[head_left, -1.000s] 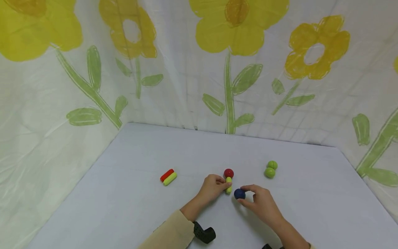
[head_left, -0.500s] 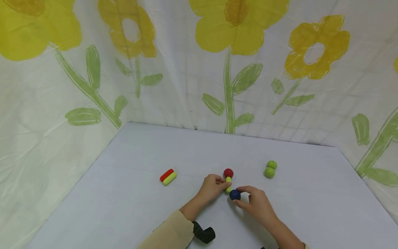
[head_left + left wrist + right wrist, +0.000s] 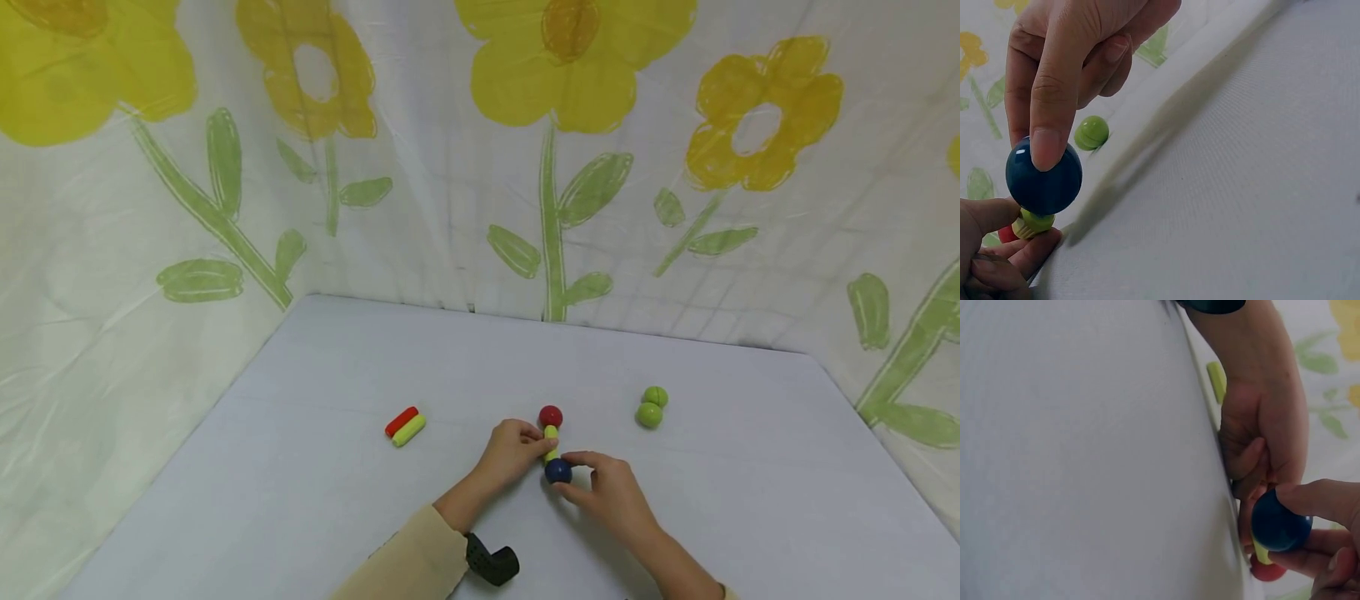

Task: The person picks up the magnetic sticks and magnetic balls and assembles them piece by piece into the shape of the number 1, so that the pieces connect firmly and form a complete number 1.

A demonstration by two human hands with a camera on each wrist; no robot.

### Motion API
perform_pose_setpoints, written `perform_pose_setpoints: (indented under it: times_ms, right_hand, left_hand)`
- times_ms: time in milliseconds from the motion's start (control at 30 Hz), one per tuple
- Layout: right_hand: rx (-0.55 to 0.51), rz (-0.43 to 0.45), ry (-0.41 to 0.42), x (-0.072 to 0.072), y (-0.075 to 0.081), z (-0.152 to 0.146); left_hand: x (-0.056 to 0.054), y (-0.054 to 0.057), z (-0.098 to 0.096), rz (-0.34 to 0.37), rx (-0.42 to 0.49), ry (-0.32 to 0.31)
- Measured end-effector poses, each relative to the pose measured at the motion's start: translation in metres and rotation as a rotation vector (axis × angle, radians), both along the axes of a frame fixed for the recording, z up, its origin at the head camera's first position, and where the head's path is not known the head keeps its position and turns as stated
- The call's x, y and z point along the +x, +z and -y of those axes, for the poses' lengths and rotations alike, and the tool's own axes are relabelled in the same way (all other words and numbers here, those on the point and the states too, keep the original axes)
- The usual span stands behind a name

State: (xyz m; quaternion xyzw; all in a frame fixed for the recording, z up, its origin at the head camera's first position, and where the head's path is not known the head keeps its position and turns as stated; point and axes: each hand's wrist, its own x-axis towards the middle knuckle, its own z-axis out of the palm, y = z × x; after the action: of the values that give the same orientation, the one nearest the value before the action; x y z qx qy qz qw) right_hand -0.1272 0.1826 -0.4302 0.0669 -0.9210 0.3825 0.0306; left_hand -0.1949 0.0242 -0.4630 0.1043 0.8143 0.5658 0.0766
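My left hand (image 3: 512,455) pinches a short yellow-green rod (image 3: 551,432) between thumb and fingers, low over the white table. At the rod's far end sits a red ball (image 3: 551,416), in line with it. A dark blue ball (image 3: 558,471) is pinched by thumb and fingers of my right hand (image 3: 617,498). That blue ball (image 3: 1044,181) lies against the rod's near end and seems to touch it; the wrist view hides the exact contact. In the right wrist view the blue ball (image 3: 1280,522) covers part of the rod, with the red ball (image 3: 1266,570) beyond.
On the left of the table (image 3: 315,517), a red rod (image 3: 402,422) and a yellow-green rod (image 3: 409,430) lie side by side. Two green balls (image 3: 649,415) touch each other at the right. A curtain (image 3: 420,275) painted with flowers hangs behind the table.
My right hand has brought the blue ball leftward, from beside the rod to its near end. The left hand stays in place, holding the rod.
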Motion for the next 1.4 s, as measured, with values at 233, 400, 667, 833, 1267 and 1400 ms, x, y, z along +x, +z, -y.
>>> perform_pose_setpoints:
  times_ms: [233, 400, 667, 833, 1267, 1400]
  right_hand:
    - [-0.011, 0.008, 0.002, 0.001, -0.001, 0.003]
    - [-0.001, -0.012, 0.006, 0.000, -0.004, 0.004]
    - [0.000, -0.075, 0.032, -0.001, -0.010, 0.005]
    - [0.002, -0.084, 0.034, -0.002, -0.012, 0.005]
    - [0.007, -0.066, 0.022, -0.001, -0.011, 0.005]
    - [0.010, -0.066, 0.019, -0.001, -0.011, 0.005]
  left_hand:
    - [-0.001, 0.001, -0.001, 0.013, -0.001, 0.001]
    - [-0.001, 0.000, -0.001, 0.015, -0.003, 0.002]
    - [0.000, 0.000, -0.002, 0.008, 0.009, -0.003]
    - [0.001, 0.001, -0.001, -0.003, 0.007, -0.009]
    - [0.002, 0.002, 0.000, -0.001, 0.006, -0.005]
    - [0.002, 0.003, 0.000, 0.003, -0.001, 0.001]
